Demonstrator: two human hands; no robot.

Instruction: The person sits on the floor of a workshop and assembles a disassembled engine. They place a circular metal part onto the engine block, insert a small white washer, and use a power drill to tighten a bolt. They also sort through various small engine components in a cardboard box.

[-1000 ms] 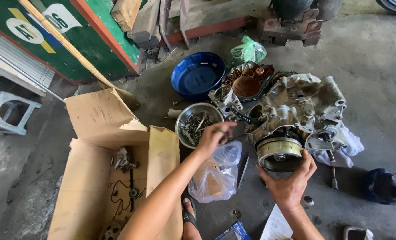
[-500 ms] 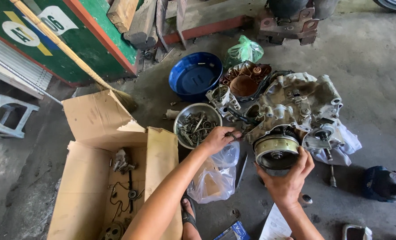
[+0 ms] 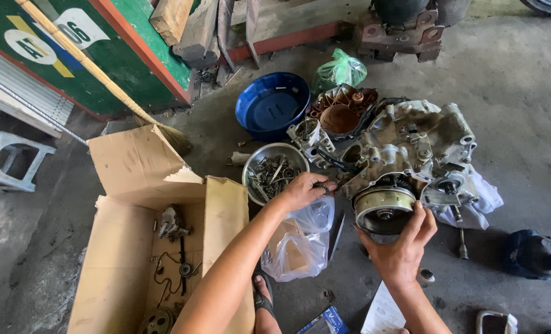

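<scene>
The engine case [image 3: 411, 145] lies on the concrete floor [image 3: 522, 74], and both hands work at its near side: the right hand [image 3: 402, 250] cups the underside of the round flywheel rotor [image 3: 383, 207] with fingers spread open against its rim, while the left hand [image 3: 303, 188] is curled closed just left of the engine case, pinching what looks like a small dark part, too small to tell which. To do this well, the rotor seems best kept square to its shaft with the spread fingers bearing evenly, and the small part held firmly so it cannot drop among the clutter. Left of the engine case a steel bowl [image 3: 275, 170] holds a heap of bolts and small fittings; behind the bowl sits a blue basin [image 3: 272, 108], apparently empty. Below the left hand lies a clear plastic bag [image 3: 300, 244], contents unclear. Further left of the engine case an open cardboard box [image 3: 164, 247] holds a chain, sprockets and other loose metal parts
</scene>
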